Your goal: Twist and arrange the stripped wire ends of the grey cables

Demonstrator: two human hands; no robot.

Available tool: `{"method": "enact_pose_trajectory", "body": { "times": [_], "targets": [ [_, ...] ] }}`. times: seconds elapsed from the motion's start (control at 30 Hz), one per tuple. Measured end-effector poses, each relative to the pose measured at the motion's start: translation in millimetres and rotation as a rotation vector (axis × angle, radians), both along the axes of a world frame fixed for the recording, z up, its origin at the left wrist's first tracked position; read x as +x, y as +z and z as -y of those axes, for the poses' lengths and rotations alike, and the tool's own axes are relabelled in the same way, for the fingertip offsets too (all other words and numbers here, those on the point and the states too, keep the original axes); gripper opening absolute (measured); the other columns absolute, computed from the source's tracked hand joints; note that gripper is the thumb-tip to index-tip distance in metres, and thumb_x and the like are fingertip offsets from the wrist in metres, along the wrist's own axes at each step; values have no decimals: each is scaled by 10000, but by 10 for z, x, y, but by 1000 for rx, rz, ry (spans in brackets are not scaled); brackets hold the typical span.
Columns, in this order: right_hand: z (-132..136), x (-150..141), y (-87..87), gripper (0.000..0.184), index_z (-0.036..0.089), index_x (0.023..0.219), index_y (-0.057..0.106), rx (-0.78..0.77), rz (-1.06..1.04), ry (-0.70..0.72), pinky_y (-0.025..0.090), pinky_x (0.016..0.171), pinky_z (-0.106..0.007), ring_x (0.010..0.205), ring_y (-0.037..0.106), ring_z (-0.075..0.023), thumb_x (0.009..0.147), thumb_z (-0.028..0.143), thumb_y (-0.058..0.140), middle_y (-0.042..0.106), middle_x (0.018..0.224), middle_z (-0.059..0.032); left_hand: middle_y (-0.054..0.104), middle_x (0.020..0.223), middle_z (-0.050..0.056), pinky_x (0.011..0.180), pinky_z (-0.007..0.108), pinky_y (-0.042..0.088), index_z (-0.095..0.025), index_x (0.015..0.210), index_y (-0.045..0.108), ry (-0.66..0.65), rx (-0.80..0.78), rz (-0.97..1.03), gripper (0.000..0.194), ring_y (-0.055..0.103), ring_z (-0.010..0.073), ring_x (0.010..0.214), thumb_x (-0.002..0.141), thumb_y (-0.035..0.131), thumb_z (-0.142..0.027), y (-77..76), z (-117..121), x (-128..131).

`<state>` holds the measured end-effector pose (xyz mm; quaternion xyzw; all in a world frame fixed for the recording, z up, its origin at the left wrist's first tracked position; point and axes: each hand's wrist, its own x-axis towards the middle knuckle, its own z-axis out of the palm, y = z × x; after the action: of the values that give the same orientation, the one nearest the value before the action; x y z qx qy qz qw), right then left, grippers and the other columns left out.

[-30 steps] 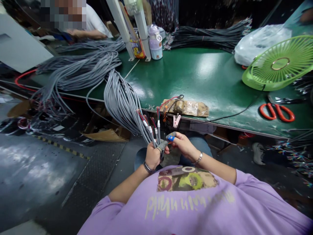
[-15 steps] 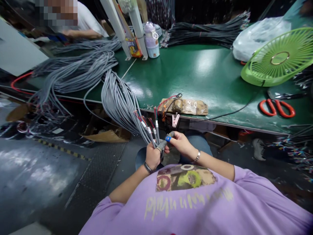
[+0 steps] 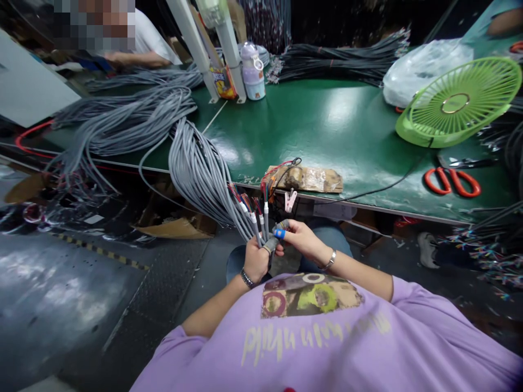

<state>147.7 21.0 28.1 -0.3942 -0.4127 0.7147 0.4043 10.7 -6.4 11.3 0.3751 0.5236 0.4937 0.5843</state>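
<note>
Left hand (image 3: 256, 262) is clamped round grey cables (image 3: 255, 227), lower mid-frame. Right hand (image 3: 305, 239) is parked alongside, grip can't really be made out.

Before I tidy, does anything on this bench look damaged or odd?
The tan wooden board on the glossy green bench looks blotchy and worn, with thin red and black wires straggling across its left end.
</note>
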Motion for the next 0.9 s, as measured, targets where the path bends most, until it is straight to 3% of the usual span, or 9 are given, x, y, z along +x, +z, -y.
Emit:
{"method": "enact_pose_trajectory", "body": {
  "times": [0.07,0.2,0.37,0.43,0.57,0.7,0.9],
  "targets": [
    [34,-29,12,353,168,712,544,3,-24,-18,352,479,-244,463,450,-90,659,467,725,520,497,39,646,547,12,490,236,514,-140,683,618,3,2,-10,265,625,142,494,654,739,-374,14,7,16],
    [32,-65,-48,302,161,659,548,-91,-24,-215,329,458,-217,462,395,-61,615,382,750,490,521,54,648,557,11,498,232,517,-138,664,616,16,21,1,252,621,133,496,669,730,-363,61,32,52],
    [-93,97,-114,209,186,706,529,-304,-266,-403,377,476,-190,463,388,-49,651,297,697,479,563,74,632,538,3,477,226,514,-134,663,622,-6,24,29,243,598,120,469,667,734,-350,149,67,65],
    [-143,213,-129,194,181,743,569,-364,-318,-370,410,493,-195,468,419,-51,704,342,671,520,599,53,624,528,-1,465,221,510,-133,656,619,-4,12,67,238,585,113,455,658,740,-338,201,57,63],
    [-237,349,-159,337,158,788,631,-330,-301,-283,456,523,-210,516,500,-71,821,486,565,600,688,-8,612,514,-9,431,208,491,-136,683,620,-24,-32,155,243,558,101,426,632,754,-332,313,-29,90],
    [-407,302,-126,449,147,796,642,-302,-320,-172,463,531,-213,569,550,-93,845,569,495,639,741,-41,602,501,-13,420,203,485,-141,688,608,-75,-86,222,250,543,95,416,618,761,-326,381,-152,161],
    [-601,171,-34,400,159,880,665,-246,-410,-120,445,522,-223,559,530,-98,830,539,551,658,741,-35,596,502,-10,411,189,470,-136,694,613,-110,-144,284,247,551,96,436,602,762,-311,403,-298,223]
  ]
}}
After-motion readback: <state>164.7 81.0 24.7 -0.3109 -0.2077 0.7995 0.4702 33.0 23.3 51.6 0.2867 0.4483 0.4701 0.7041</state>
